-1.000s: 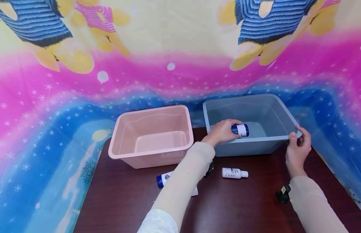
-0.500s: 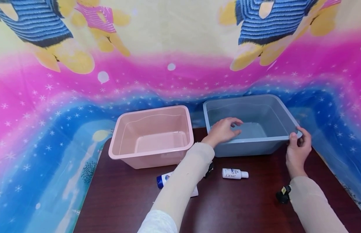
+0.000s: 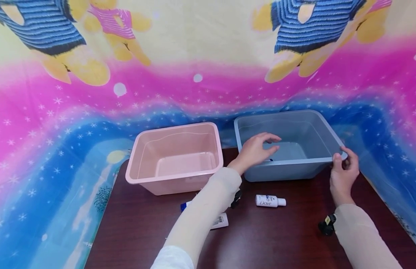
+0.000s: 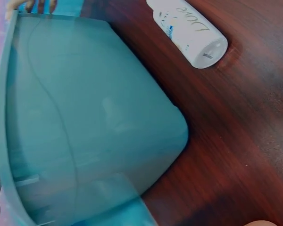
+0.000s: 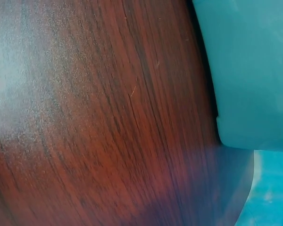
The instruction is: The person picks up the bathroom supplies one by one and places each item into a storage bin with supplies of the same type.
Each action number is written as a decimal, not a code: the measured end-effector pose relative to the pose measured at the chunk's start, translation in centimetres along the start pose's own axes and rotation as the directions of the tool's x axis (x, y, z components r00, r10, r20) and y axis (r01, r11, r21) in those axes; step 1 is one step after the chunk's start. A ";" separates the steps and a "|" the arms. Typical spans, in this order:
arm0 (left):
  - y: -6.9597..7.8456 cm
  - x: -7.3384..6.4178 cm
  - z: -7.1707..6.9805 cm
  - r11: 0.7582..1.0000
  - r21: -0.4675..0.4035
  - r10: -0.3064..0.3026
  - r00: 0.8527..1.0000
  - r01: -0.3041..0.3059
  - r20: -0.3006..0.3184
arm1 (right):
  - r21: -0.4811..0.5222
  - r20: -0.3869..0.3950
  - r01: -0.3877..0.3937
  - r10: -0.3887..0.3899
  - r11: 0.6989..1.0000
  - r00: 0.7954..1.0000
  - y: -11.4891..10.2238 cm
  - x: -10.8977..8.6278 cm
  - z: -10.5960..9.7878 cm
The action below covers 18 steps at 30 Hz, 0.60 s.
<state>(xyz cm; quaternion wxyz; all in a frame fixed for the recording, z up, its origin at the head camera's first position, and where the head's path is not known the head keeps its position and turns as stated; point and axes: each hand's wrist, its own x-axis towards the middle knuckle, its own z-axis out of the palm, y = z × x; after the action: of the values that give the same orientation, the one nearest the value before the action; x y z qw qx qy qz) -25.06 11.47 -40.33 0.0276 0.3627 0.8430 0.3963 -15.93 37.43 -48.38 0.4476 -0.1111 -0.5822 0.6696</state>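
My left hand hovers over the near left side of the grey-blue plastic bin, with thumb and fingers spread and nothing between them. Below it, a small dark blue sliver shows behind the bin's front rim; most of that object is hidden. At the bin's front right corner my right hand grips the rim. In the left wrist view, the other hand's fingertips show at the far rim of the bin. A white Dove bottle lies on its side in front of the bin.
A pink bin stands left of the grey-blue one, with no objects visible inside. Under my left forearm lie a blue-capped bottle and a white container with a barcode, both partly covered. Patterned cloth hangs behind the dark wooden table.
My left hand has let go of the dark blue bottle with a white label inside the grey-blue bin and risen slightly. The right hand stays on the rim.
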 end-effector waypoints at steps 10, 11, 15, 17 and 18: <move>1.1 -1.9 -1.4 0.992 -0.012 0.129 0.991 -0.129 -0.040 | -0.083 -0.002 -0.033 0.033 0.996 0.999 -0.2 0.1 -0.2; 1.2 -2.2 -1.4 0.991 -0.005 0.136 0.990 -0.137 -0.039 | -0.091 0.003 -0.041 0.041 0.995 0.999 -0.2 0.1 -0.3; 1.5 -3.2 -1.3 0.984 0.023 0.175 0.984 -0.174 -0.038 | -0.111 0.026 -0.101 0.104 0.989 0.994 -0.1 0.5 -0.9; 1.6 -3.7 -1.2 0.978 0.043 0.204 0.978 -0.202 -0.037 | -0.119 0.036 -0.154 0.159 0.981 0.987 -0.1 0.7 -1.2; 1.7 -4.0 -1.1 0.976 0.046 0.216 0.976 -0.214 -0.033 | -0.124 0.039 -0.185 0.191 0.975 0.981 -0.2 0.9 -1.3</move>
<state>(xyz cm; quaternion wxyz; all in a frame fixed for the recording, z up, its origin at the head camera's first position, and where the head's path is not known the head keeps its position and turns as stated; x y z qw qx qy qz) -21.51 8.95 -39.39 -0.0391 0.4448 0.8073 0.3858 -15.46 38.96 -48.31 0.3599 -0.1753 -0.6194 0.6753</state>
